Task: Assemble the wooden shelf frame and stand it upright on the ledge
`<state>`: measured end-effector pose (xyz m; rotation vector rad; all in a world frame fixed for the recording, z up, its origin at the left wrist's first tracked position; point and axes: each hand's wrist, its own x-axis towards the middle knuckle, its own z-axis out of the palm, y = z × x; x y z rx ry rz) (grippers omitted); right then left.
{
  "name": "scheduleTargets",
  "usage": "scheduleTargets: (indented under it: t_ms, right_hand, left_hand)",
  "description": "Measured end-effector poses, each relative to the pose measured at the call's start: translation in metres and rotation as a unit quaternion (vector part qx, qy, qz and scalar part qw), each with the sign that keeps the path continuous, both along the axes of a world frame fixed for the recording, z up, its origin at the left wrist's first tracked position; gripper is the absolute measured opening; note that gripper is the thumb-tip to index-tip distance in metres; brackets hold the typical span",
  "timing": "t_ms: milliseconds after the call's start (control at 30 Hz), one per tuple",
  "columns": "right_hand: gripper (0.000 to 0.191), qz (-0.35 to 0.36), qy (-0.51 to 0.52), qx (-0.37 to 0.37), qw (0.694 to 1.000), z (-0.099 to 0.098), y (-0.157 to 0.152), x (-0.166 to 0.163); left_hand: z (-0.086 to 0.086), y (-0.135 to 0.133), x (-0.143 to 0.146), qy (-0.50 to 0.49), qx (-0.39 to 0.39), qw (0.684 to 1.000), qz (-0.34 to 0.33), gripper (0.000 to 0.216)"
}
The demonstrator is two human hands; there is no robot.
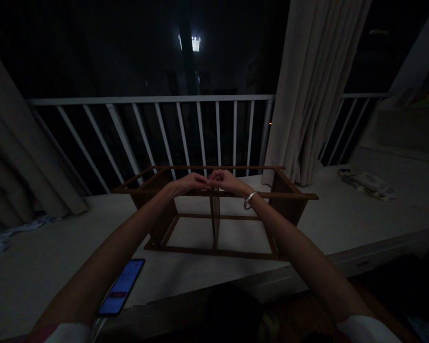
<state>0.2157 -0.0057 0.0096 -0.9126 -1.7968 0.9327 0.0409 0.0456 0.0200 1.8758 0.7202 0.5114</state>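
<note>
At the left, a pale curtain [28, 157] hangs down to the white ledge [186, 278], with some crumpled cloth [14, 233] lying by its foot. Further right, on the near side, a phone [122, 288] lies beside the left forearm, its screen lit (a white cable runs from its near end).

In the middle, a brown wooden frame [216, 219] stands on the ledge, with a panel at each end and an upright divider between them. The left hand [191, 182] is over its near top rail, fingers bent and pinched together close to the divider's top. The right hand [224, 180] meets it there from the right, fingertips likewise drawn together; whether either hand grips something small, I cannot tell. A silvery bangle [249, 196] circles the right wrist.

Behind the frame runs a white railing [180, 99]. Right of it hangs another curtain [307, 85], and at the far right lies a rumpled cloth [366, 183].
</note>
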Motion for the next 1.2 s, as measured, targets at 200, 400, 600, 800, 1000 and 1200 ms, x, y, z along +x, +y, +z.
scheduleTargets:
  t_ms: [200, 400, 600, 800, 1000, 1200]
  right_hand:
    - [0.029, 0.015, 0.006, 0.007, 1.0, -0.003, 0.003, 0.001]
    - [0.031, 0.016, 0.006, 0.003, 1.0, -0.008, 0.009, 0.003]
    - [0.031, 0.035, 0.018, 0.025, 0.999, -0.002, 0.001, 0.002]
    - [0.028, 0.046, 0.049, 0.014, 0.998, 0.002, -0.002, 0.001]
    - [0.029, 0.042, 0.027, -0.015, 0.999, 0.002, -0.004, 0.002]
    - [0.031, 0.062, 0.017, -0.012, 0.998, 0.007, -0.011, 0.002]
  left_hand:
    - [0.0, 0.0, 0.001, -0.006, -0.017, 1.0, 0.0, 0.021]
    - [0.002, -0.005, 0.002, -0.009, -0.047, 0.999, -0.003, 0.019]
    - [0.0, 0.0, 0.001, -0.007, -0.051, 0.998, -0.021, 0.018]
    - [0.0, 0.001, 0.0, -0.002, -0.049, 0.998, -0.039, 0.024]
    - [0.001, 0.0, -0.001, 0.012, -0.062, 0.996, -0.059, 0.027]
    - [0.001, -0.001, -0.001, 0.011, -0.064, 0.996, -0.062, 0.024]
